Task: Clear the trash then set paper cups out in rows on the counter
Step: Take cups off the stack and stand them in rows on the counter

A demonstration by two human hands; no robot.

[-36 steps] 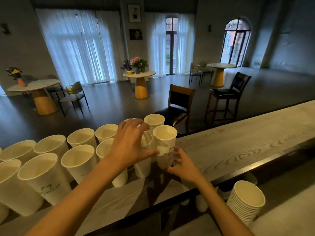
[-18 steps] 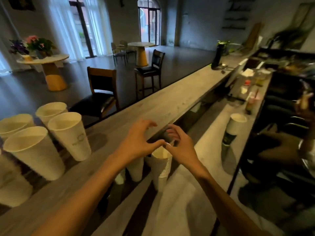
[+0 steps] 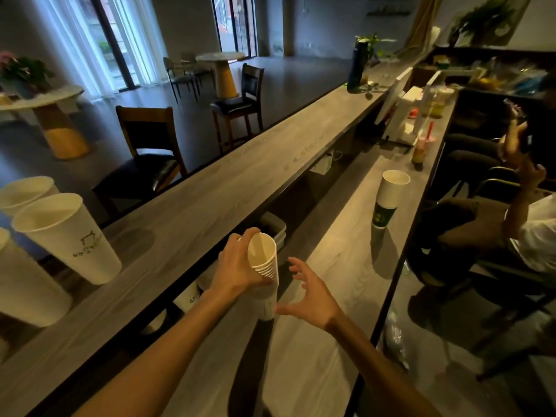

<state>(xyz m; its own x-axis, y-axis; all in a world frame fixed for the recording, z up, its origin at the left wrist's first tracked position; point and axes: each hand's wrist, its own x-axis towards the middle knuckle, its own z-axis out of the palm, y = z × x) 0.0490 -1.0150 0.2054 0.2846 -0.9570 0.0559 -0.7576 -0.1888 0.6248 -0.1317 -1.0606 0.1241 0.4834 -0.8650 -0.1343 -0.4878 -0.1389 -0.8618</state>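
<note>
My left hand (image 3: 237,267) grips a stack of nested white paper cups (image 3: 264,266), held tilted above the lower work surface (image 3: 340,251). My right hand (image 3: 310,293) hovers just right of the stack, fingers spread, touching nothing. On the raised wooden counter (image 3: 228,188) at the far left stand several white paper cups; the nearest printed one (image 3: 69,236) leans in the wide-angle view. A second cup stack (image 3: 389,198) with a dark green base stands upright farther along the lower surface.
A seated person (image 3: 529,212) in a white top is at the right, one hand raised. Drinks, boxes and a screen crowd the far end of the lower surface (image 3: 421,121). A dark bottle (image 3: 356,67) stands on the counter. Bar chairs (image 3: 240,106) face the counter.
The view swung right from the cup rows. Both hands left the placed cups and dropped to the stack below the counter; my left hand lifted it and my right hand let go.
</note>
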